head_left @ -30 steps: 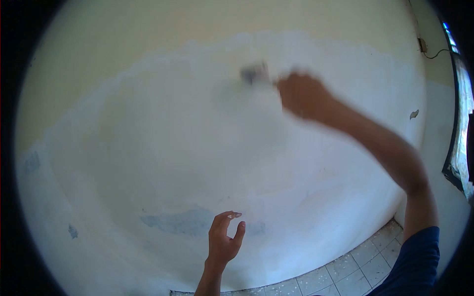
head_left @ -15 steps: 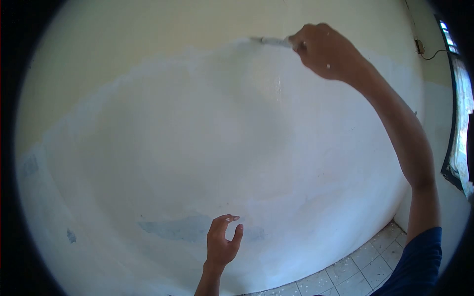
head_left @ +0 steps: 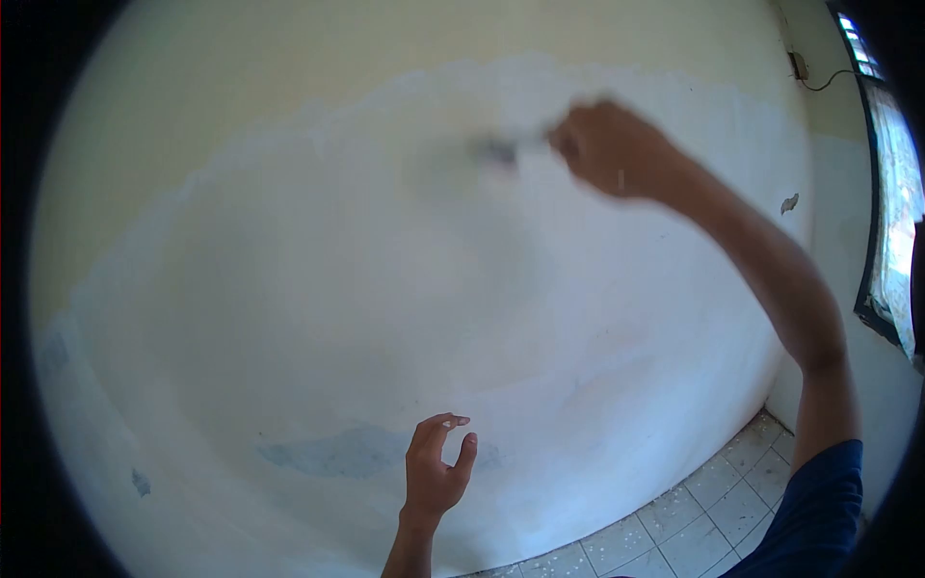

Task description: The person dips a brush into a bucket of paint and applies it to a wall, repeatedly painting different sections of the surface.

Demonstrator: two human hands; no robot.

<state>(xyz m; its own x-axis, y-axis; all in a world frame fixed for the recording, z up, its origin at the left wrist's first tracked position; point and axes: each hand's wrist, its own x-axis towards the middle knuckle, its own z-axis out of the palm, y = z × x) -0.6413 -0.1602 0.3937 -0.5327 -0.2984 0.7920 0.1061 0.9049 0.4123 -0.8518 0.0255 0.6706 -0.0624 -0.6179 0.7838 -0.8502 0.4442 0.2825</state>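
Observation:
My right hand (head_left: 612, 149) is raised against the wall and grips a paintbrush (head_left: 501, 149), which shows only as a motion-blurred dark smear to the left of the fist. The brush head lies on the white-painted area of the wall (head_left: 385, 289). Above that area the wall is still cream yellow (head_left: 289, 58). My left hand (head_left: 436, 472) hangs low in front of the wall with fingers loosely curled and apart, holding nothing. A bluish patch (head_left: 337, 451) shows through the white just left of it.
White speckled floor tiles (head_left: 694, 525) meet the wall at the lower right. A window with a dark frame (head_left: 891, 222) stands at the right edge, with a cable (head_left: 819, 82) on the wall near its top. A small chip (head_left: 788, 203) marks the wall.
My right hand swept the brush up to the edge of the white area, then came back down and slightly left. My left hand has stayed in place.

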